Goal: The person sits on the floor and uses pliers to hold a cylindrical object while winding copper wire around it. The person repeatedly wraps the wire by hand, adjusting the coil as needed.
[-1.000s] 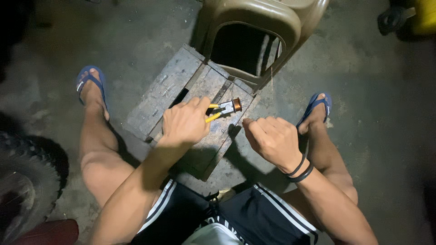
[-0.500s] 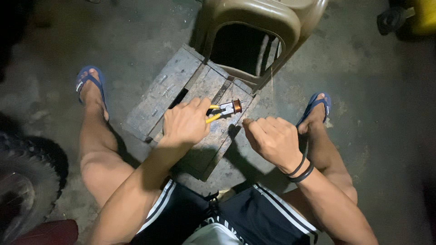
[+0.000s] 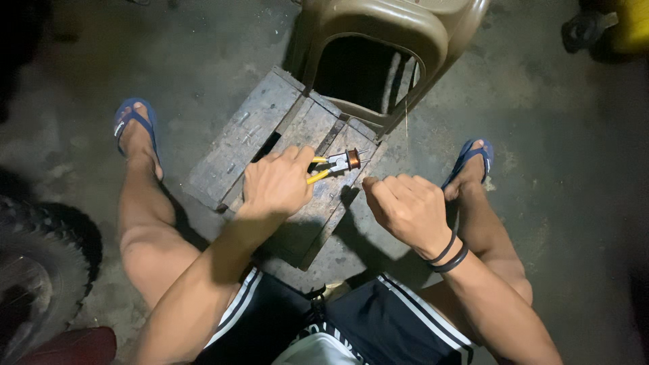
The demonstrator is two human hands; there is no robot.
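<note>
Pliers (image 3: 326, 167) clenched in left hand (image 3: 278, 182) grip a copper coil (image 3: 353, 159) — right hand (image 3: 405, 206) fisted, contents unclear.

Dim scene, lit centre, dark corners, sharp focus

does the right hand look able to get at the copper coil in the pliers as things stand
Probably yes. The right hand is a closed fist just beside the copper coil, which the left hand holds out in yellow-handled pliers over the wooden pallet. Nothing lies between them.
</note>
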